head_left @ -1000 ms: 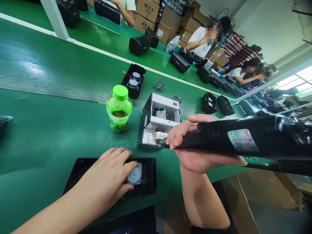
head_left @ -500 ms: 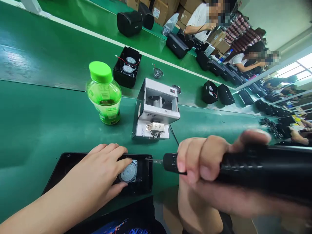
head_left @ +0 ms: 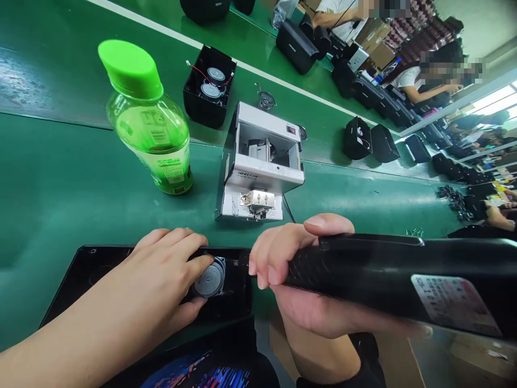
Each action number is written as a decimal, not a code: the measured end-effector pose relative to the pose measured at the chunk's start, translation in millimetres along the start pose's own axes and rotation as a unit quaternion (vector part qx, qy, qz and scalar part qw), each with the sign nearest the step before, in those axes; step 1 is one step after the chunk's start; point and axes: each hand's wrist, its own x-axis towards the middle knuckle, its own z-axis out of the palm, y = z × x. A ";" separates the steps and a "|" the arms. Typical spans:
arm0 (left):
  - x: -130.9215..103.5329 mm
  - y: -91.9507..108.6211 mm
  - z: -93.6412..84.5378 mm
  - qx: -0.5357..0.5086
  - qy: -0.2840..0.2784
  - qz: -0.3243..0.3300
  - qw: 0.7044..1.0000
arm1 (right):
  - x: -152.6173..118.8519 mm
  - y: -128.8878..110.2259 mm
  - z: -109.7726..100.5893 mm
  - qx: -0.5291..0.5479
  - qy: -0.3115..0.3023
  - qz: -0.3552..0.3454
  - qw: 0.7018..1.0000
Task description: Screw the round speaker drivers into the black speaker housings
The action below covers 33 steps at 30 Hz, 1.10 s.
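A black speaker housing (head_left: pixel 238 310) lies on the green bench, its inside facing up. A round grey speaker driver (head_left: pixel 210 281) sits in it near the right end. My left hand (head_left: pixel 173 264) grips the driver's edge, index finger at the top and thumb below; its palm hides part of the housing. My right hand (head_left: pixel 299 264) is wrapped round a black electric screwdriver (head_left: pixel 375 269), held nearly level with the thumb on top. The screwdriver's nose is over the housing's right end, just right of the driver; the bit's tip is hard to make out.
A green-capped bottle (head_left: pixel 153 129) stands behind my left hand. Ahead is a white screw-feeding machine (head_left: pixel 262 161). Behind it are an open speaker box (head_left: pixel 210 86) and a loose driver (head_left: pixel 266 101). Small screws (head_left: pixel 414 232) lie right. Co-workers (head_left: pixel 424 83) sit across the bench among black speakers (head_left: pixel 297 46).
My right hand has brought the screwdriver left, so its nose is now over the housing. My left hand stays on the driver. The view has shifted slightly.
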 end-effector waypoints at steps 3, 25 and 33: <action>1.4 -0.3 -0.8 0.000 0.002 -0.002 1.000 | -0.5 2.9 0.4 0.009 0.007 0.003 1.000; 5.1 1.7 -4.9 -0.027 -0.030 -0.018 0.999 | -14.4 4.6 9.9 -0.081 -0.028 0.014 0.996; 7.0 3.4 1.2 -0.039 -0.046 -0.045 0.997 | -15.3 27.0 7.5 -0.063 -0.020 -0.029 0.997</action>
